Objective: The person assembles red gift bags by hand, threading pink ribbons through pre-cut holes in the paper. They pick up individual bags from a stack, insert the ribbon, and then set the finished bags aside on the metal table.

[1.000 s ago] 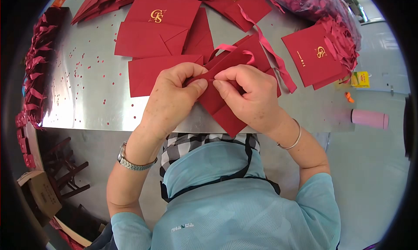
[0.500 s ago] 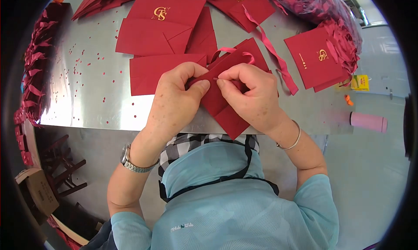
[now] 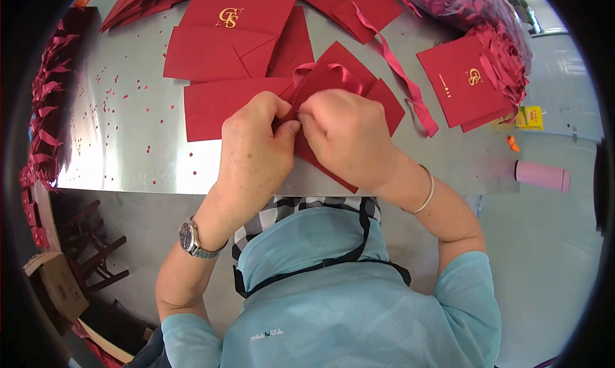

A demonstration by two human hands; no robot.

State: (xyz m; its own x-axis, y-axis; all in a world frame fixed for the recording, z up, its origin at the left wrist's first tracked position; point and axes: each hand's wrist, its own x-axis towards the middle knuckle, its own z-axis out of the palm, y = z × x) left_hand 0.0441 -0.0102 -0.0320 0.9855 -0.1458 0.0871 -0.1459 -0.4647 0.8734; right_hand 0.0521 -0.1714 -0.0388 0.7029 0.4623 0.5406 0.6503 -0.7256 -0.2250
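Bulging with dark red ribbon, a clear plastic sack (image 3: 461,3) sits at the far right of the steel table (image 3: 128,131). A cardboard box (image 3: 57,285) stands on the floor at the left; I cannot tell what is inside. The table carries flat monogrammed bags (image 3: 237,12) and scattered red paper dots (image 3: 122,92). A pink bottle (image 3: 542,174) lies on the grey floor (image 3: 551,240).

The left hand (image 3: 253,144) and right hand (image 3: 346,134), knuckles touching, both pinch the red paper bag (image 3: 386,102) at the table's near edge. It lies diagonally, one corner pointing away, with its ribbon loop (image 3: 349,76) at the far end.
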